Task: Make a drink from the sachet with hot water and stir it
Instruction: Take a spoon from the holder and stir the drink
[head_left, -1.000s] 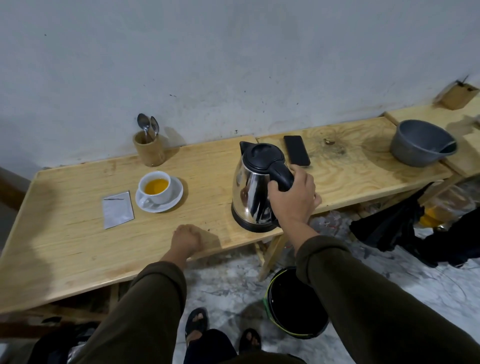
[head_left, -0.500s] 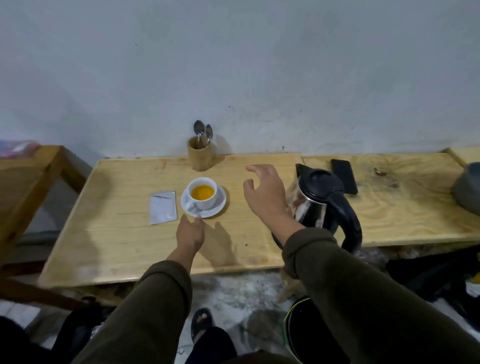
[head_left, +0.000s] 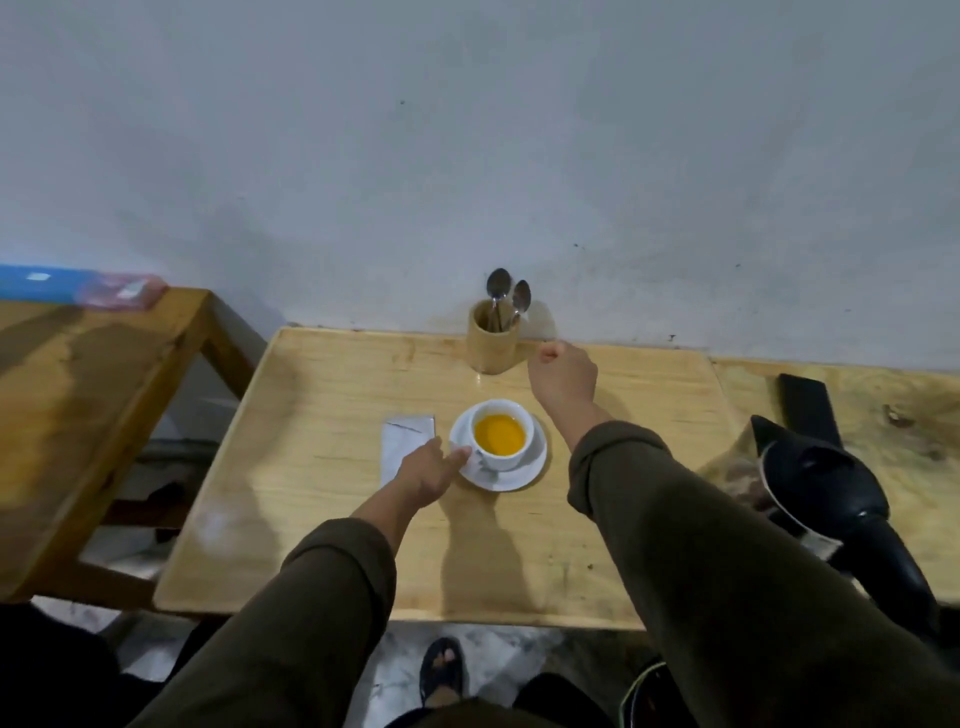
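Cup (head_left: 501, 434) sits on saucer (head_left: 535, 460), on the table (head_left: 322, 519). Left hand (head_left: 428, 470) rests on the table just left of the saucer, fingertips at its left rim. Sachet (head_left: 402, 441) lies flat just behind and left of the left hand, partly under it. Right hand (head_left: 563, 376) is above the table behind and right of the cup. Holder (head_left: 492, 345) stands just left of the right hand, against the wall, with two spoons (head_left: 500, 285) upright in it. Kettle (head_left: 826, 491) is well right of the right hand, nearer the front edge. Phone (head_left: 808, 408) lies behind the kettle.
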